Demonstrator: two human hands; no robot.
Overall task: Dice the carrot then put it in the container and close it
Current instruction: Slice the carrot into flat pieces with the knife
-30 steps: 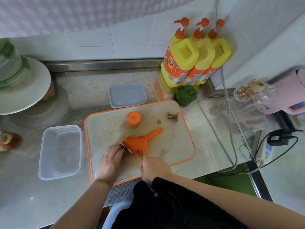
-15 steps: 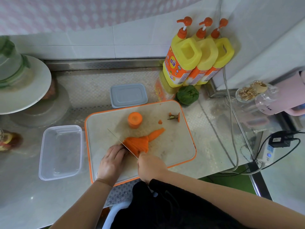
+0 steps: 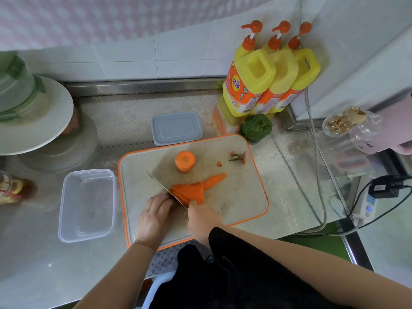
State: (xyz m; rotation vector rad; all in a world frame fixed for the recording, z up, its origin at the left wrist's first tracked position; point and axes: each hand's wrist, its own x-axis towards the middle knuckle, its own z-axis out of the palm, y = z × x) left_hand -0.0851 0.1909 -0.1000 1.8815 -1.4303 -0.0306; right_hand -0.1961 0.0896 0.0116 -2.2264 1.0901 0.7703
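Both hands flank the sliced carrot (image 3: 189, 194): left hand (image 3: 156, 216) pressing it, right hand (image 3: 202, 219) gripping the knife (image 3: 163, 188)

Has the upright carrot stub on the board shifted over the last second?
No. The carrot stub stands at the same spot on the cutting board, just below the grey lid.

Head view — looking steeply down, close over cutting board (image 3: 240, 210).
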